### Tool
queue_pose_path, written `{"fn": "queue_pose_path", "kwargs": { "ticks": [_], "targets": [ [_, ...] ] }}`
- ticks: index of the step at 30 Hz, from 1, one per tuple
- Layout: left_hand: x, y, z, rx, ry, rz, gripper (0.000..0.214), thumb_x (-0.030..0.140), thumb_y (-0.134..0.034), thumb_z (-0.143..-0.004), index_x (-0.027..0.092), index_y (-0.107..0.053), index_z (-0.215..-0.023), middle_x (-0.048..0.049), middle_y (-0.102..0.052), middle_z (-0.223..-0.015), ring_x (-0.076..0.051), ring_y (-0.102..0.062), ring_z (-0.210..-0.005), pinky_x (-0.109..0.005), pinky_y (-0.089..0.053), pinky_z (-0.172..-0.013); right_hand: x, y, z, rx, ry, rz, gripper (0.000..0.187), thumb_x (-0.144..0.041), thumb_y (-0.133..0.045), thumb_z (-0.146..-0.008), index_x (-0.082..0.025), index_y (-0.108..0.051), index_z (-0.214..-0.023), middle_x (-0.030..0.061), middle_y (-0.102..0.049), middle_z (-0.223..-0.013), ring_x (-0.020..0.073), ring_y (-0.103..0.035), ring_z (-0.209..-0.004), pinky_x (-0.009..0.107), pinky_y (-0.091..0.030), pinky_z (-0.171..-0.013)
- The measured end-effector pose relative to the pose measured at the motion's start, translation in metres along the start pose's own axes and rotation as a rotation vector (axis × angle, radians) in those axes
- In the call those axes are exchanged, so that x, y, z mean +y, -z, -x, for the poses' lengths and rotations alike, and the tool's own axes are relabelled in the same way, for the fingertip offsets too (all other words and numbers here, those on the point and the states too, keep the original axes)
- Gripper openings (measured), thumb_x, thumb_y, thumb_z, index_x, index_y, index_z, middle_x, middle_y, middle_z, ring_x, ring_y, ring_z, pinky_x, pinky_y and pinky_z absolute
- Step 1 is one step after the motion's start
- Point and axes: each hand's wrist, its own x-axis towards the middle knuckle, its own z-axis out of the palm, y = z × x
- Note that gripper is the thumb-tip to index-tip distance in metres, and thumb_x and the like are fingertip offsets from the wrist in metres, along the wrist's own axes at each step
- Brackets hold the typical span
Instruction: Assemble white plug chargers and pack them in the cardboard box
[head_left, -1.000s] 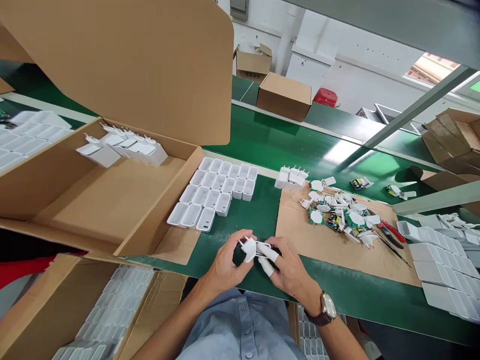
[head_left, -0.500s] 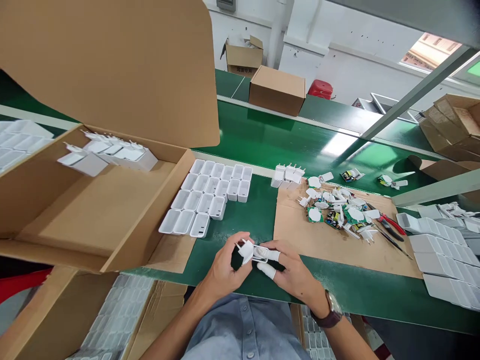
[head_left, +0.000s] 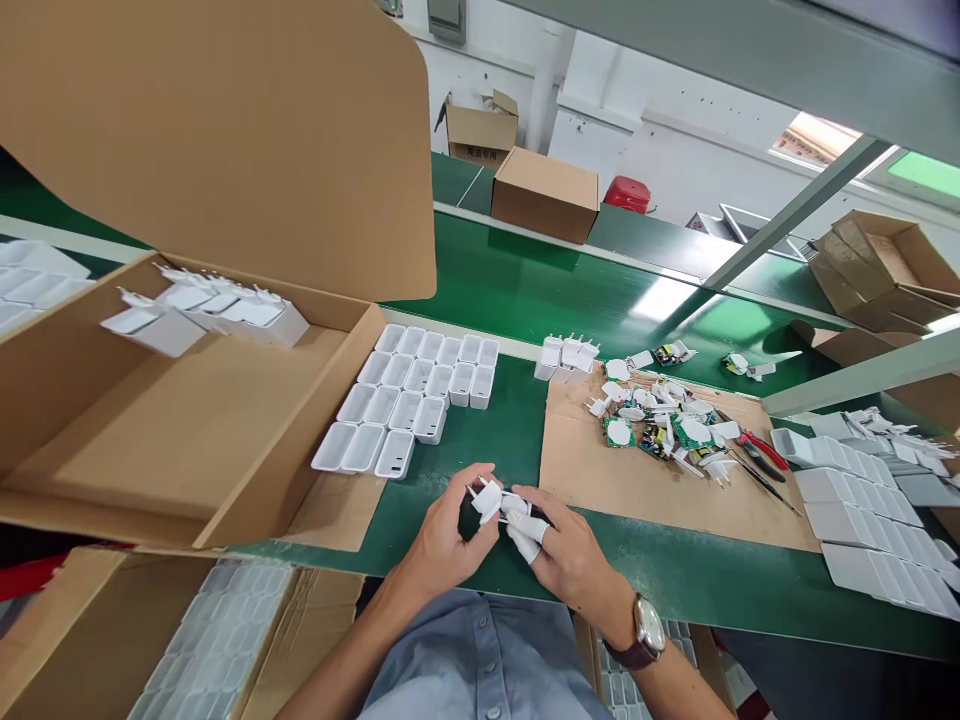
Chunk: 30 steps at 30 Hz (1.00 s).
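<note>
My left hand (head_left: 448, 535) pinches a white two-pin charger plug (head_left: 486, 499), its pins pointing up and left. On the other side, my right hand (head_left: 574, 548), with white covers on its thumb and forefinger, grips the small part joined to the plug; those fingers hide most of it. Both hands are just above the green bench, near its front edge. Ahead and left stand rows of open white charger cases (head_left: 401, 408). To the right, a heap of circuit boards with white plugs (head_left: 675, 420) lies on a flat cardboard sheet (head_left: 581, 480).
A large open carton (head_left: 285, 450) at left holds finished-looking white chargers (head_left: 247, 312). Several white chargers (head_left: 568, 357) stand behind the sheet. Red-handled pliers (head_left: 763, 455) and tweezers (head_left: 776, 492) lie beside the heap. More white cases (head_left: 862, 510) are at far right.
My right fingers have closed further over the part beside the plug, covering more of it. The left hand keeps its pinch. The view has shifted slightly.
</note>
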Motion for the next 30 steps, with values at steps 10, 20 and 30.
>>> {"fn": "queue_pose_path", "kwargs": {
  "ticks": [10, 20, 30],
  "targets": [
    [0.011, -0.004, 0.006, 0.07, -0.135, 0.009, 0.088, 0.037, -0.086, -0.086, 0.026, -0.037, -0.158, -0.0153, -0.065, -0.14, -0.03, -0.069, -0.124, -0.047, -0.06, -0.106, -0.005, -0.019, -0.004, 0.27, -0.524, -0.701, 0.018, -0.035, -0.062, -0.105, -0.022, -0.071, -0.113, 0.0115, -0.079, -0.108, 0.0236, -0.078, -0.092, 0.037, -0.069, -0.075],
    [0.041, -0.012, -0.002, 0.279, -0.341, -0.111, 0.065, 0.03, -0.079, -0.092, 0.025, -0.048, -0.148, -0.0118, -0.075, -0.121, -0.026, -0.076, -0.105, -0.038, -0.064, -0.089, -0.031, -0.016, -0.018, 0.378, -1.099, -1.548, 0.038, -0.043, -0.094, -0.075, -0.02, -0.08, -0.101, 0.0053, -0.082, -0.101, 0.0208, -0.075, -0.075, 0.033, -0.066, -0.068],
    [0.024, 0.011, 0.003, 0.033, -0.249, -0.206, 0.08, 0.048, -0.077, -0.095, 0.03, -0.04, -0.164, -0.0166, -0.06, -0.153, -0.034, -0.062, -0.138, -0.051, -0.055, -0.113, -0.009, -0.027, 0.0, 0.308, -0.48, -0.475, 0.024, -0.025, -0.071, -0.093, -0.022, -0.075, -0.117, 0.0123, -0.074, -0.123, 0.0259, -0.071, -0.112, 0.04, -0.064, -0.091]
  ]
}}
